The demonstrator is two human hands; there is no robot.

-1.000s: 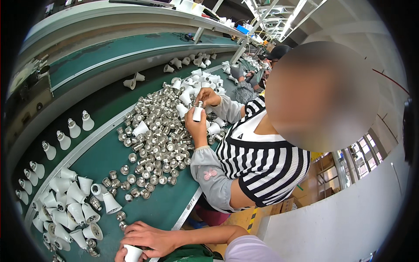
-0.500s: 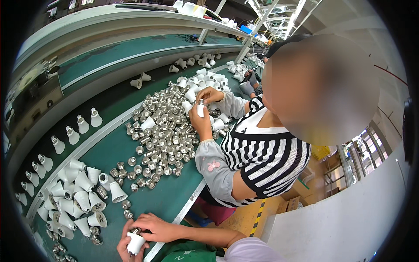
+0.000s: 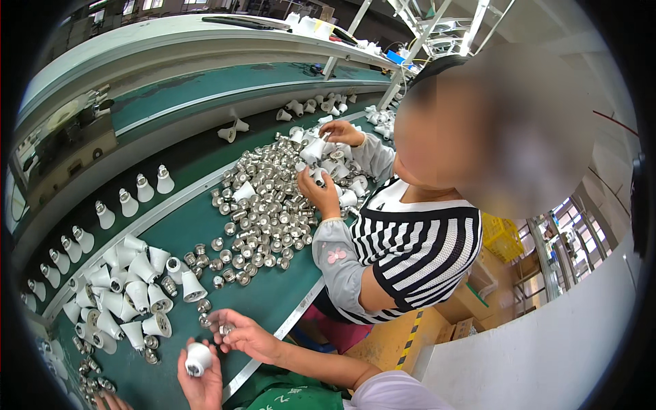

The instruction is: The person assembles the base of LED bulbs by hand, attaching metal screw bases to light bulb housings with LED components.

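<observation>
White housing [image 3: 198, 358] is sitting in the left hand [image 3: 201, 379] at the bottom edge, fingers curled round it, open end facing up toward the camera. Right hand [image 3: 247, 336] is hovering just right of the housing, thumb and forefinger pinching a small metal cap [image 3: 225, 329], other fingers spread loosely. Cap is just above and right of the housing, not touching it.

Up-left of the housing a cluster of white housings [image 3: 126, 287] is lying on the green table [image 3: 273, 294]. Further up from the housing a big pile of metal caps [image 3: 263, 212] is spreading across the table. Far left of the housing a row of upright bulbs [image 3: 102, 215] is standing along a dark belt.

Up-right of the housing a co-worker in a striped shirt [image 3: 417, 253] is holding a housing over the cap pile with both hands. Yellow crate [image 3: 502, 236] is sitting well right of the housing, past the co-worker.
</observation>
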